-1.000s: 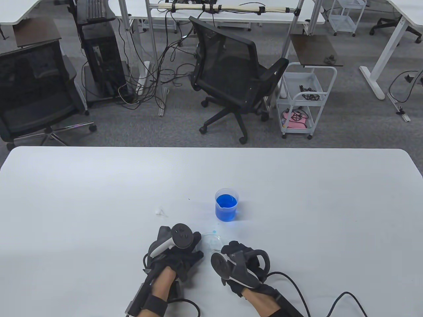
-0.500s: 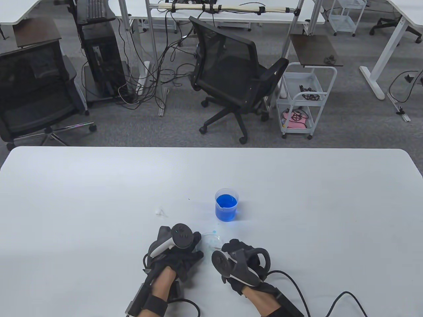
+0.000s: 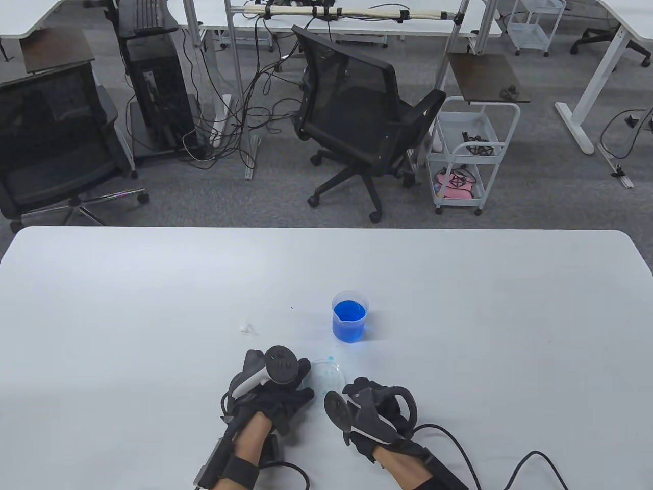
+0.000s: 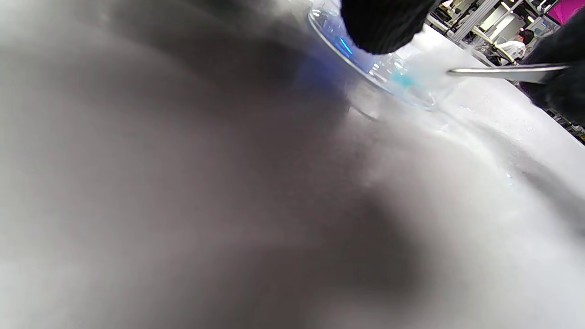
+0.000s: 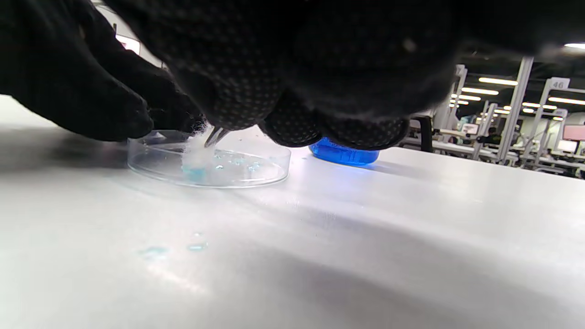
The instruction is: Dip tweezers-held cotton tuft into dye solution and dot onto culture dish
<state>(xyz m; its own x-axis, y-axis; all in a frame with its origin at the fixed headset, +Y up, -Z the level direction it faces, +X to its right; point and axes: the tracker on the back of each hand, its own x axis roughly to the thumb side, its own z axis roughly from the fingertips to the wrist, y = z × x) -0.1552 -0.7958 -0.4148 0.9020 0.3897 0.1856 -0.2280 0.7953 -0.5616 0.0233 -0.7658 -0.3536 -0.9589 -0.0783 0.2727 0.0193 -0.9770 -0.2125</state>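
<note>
Step in hand: dotting. The right hand (image 3: 375,408) pinches the tweezers (image 5: 215,135), whose tips press the cotton tuft (image 5: 195,157), blue at its base, onto the floor of the culture dish (image 5: 269,171). The left hand (image 3: 270,385) steadies the dish, one fingertip (image 4: 381,23) on its rim; the other fingers' lie cannot be told. The dye beaker (image 3: 350,316) stands just beyond. Next move, as judged: lift the tuft straight up, shift sideways, touch down lightly without dragging the dish
</note>
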